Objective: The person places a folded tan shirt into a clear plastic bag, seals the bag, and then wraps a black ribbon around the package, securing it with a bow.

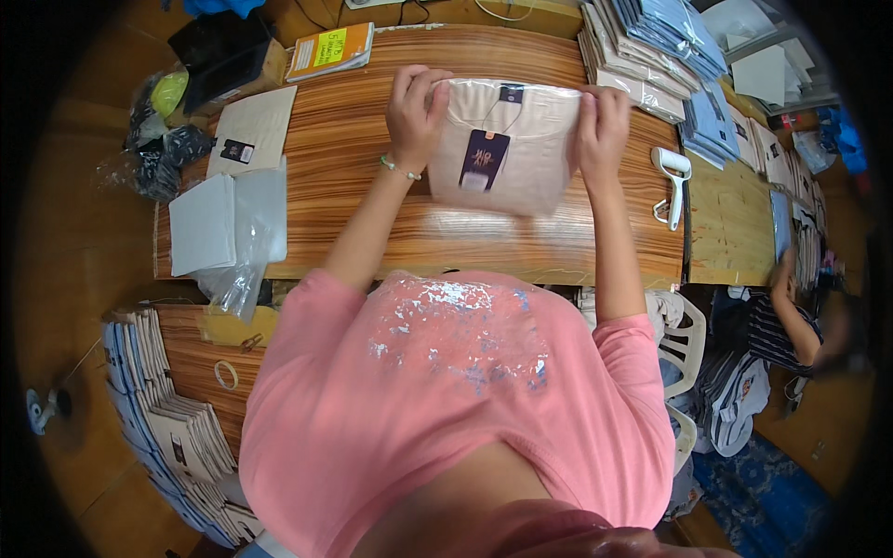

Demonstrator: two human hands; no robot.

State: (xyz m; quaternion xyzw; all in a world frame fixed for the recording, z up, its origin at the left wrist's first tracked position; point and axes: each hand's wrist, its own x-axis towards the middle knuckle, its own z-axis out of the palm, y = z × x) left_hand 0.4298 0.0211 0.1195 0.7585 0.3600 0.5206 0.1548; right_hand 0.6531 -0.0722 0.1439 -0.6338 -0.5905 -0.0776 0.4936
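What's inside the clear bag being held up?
Inside the clear bag: a folded pale garment with a dark hang tag and a dark neck label. Its back and inner folds are covered from view.

A short-sleeved pink shirt (428,414) is worn, flecked with white-and-blue print (456,298); a beaded bracelet (401,169) is worn on the left wrist (406,160).

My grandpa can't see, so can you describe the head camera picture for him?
A person's left hand and right hand hold a plastic-wrapped, folded beige garment with a dark tag above a wood-striped table. A white roller lies at right, near stacked packages.
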